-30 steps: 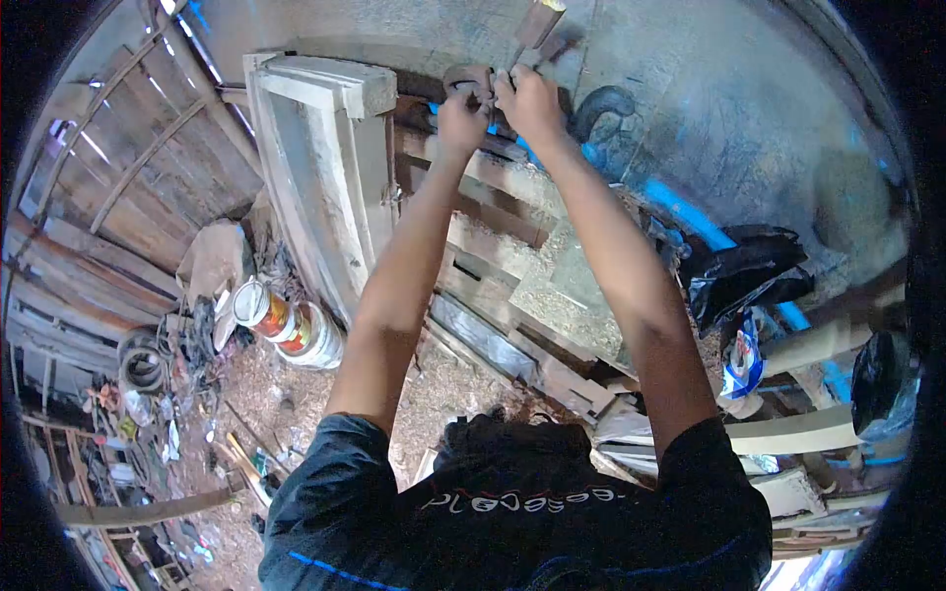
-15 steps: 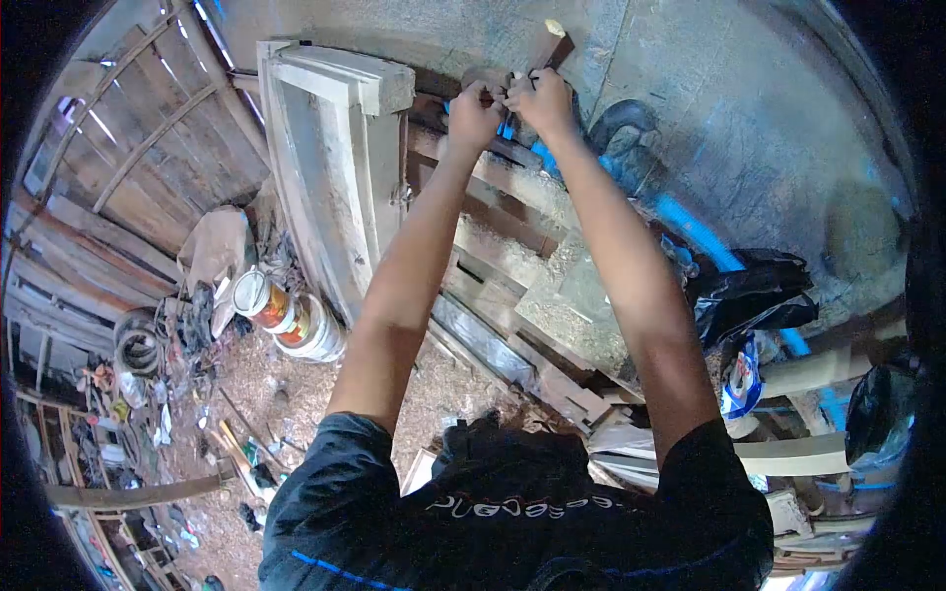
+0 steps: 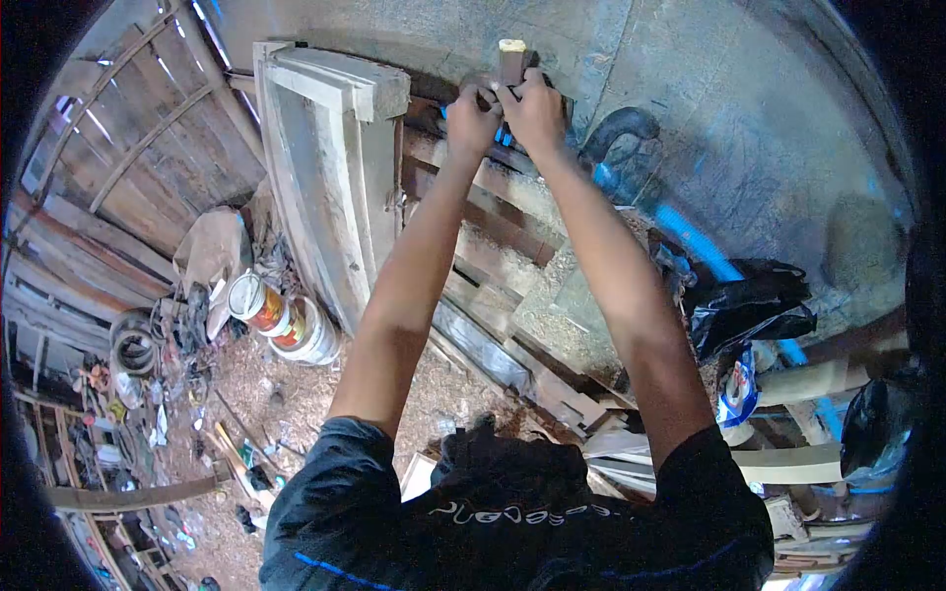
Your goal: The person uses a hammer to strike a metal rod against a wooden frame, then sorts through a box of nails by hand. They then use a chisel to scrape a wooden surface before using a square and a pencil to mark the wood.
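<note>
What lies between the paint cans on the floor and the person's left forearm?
In the head view, a pale wooden frame leaning upright stands between the paint cans and the left forearm; sawdust-strewn floor lies below it.

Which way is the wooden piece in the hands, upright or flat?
Upright: the wooden piece stands on end, pale cut end up, above the right hand and left hand.

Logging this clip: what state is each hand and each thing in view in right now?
Left hand: raised, closed on a small part beside the wood piece.
Right hand: raised, grip closed around the wood piece.
Wood piece: upright, pale cut end up.
Cans: lying on their sides on the sawdust.
Black bag: crumpled.
</note>
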Demonstrator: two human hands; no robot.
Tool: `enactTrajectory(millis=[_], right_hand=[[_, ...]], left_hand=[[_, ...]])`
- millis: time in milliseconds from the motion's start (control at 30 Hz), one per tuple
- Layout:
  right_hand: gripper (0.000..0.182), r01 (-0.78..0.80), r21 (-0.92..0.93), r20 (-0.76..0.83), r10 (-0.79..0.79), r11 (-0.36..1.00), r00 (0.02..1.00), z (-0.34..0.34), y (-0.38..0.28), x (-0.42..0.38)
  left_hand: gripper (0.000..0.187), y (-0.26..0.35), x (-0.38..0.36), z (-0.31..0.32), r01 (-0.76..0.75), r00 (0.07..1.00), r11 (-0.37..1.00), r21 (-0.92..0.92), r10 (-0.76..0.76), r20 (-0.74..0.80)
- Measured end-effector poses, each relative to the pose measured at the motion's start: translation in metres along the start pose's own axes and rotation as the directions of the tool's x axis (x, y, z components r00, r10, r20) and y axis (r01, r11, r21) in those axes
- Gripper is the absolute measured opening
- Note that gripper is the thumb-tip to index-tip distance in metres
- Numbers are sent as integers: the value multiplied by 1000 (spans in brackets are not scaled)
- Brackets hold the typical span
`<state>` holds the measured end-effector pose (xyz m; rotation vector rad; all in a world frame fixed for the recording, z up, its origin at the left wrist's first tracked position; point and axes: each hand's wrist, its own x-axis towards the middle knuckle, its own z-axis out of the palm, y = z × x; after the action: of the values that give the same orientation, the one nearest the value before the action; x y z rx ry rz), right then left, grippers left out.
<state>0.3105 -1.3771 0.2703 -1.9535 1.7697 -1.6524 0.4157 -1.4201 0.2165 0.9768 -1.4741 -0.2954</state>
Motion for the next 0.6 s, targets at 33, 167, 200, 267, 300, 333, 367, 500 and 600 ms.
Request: enactTrajectory(millis=[33, 167, 200, 267, 300, 333, 367, 500, 600], right_hand=[[31, 21, 0, -20, -21, 1000, 1000, 3, 7, 0], [30, 82, -203, 71, -69, 976, 995, 5, 17, 8], [31, 72, -206, 101, -52, 976, 994, 5, 17, 10], [33, 53, -215, 161, -18, 975, 987, 3, 16, 11], [33, 36, -251, 181, 10, 967, 984, 4, 16, 12], [33, 22, -287, 197, 37, 958, 980, 4, 15, 11], [33, 6, -324, 216, 68, 946, 974, 5, 15, 9], [26, 45, -254, 138, -10, 966, 990, 4, 24, -6], [24, 73, -189, 155, -44, 979, 987, 0, 33, -18]], left_hand=[[19, 4, 0, 0, 11, 1000, 999, -48, -12, -15], [16, 8, 0, 3, 22, 1000, 1000, 2, -22, -6], [15, 4, -1, 6, 28, 1000, 999, 18, -28, -2], [14, -5, -5, 10, 50, 999, 998, 45, -50, 9], [14, -7, -6, 10, 60, 998, 996, 59, -61, 16], [14, -8, -5, 10, 68, 997, 995, 71, -69, 21], [14, -9, -5, 11, 52, 999, 997, 65, -52, 12], [14, -7, -9, 9, 26, 1000, 999, 22, -27, 16], [17, 2, -21, 4, 34, 998, 998, 49, -37, 50]])
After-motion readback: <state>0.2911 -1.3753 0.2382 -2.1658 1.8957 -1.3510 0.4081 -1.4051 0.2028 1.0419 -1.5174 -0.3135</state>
